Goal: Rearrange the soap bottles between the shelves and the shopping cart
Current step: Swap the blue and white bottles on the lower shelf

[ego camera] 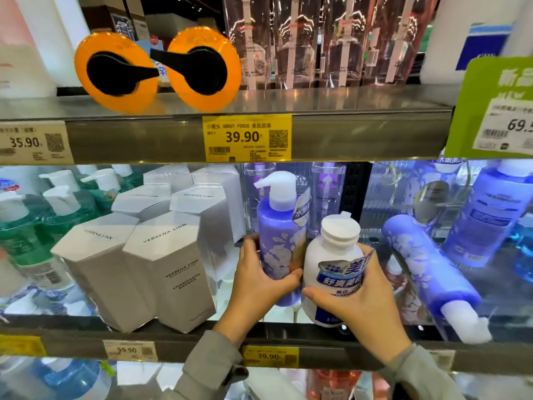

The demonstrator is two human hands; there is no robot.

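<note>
A purple pump bottle with white flowers (281,226) stands upright on the middle shelf (173,346). My left hand (256,281) grips its lower body, fingers curled round it. Right beside it stands a white bottle with a blue label (331,255), touching the purple one. My right hand (363,301) holds that white bottle from the right and front. Another purple flowered bottle (427,269) lies tipped over on the same shelf to the right, its white pump hanging past the front edge. The shopping cart is out of view.
White hexagonal boxes (161,264) stand close on the left, green pump bottles (57,209) beyond them. Blue bottles (490,215) stand at the right. Two orange bottles (155,69) lie on the upper shelf (360,134). A lower shelf holds blue and red bottles.
</note>
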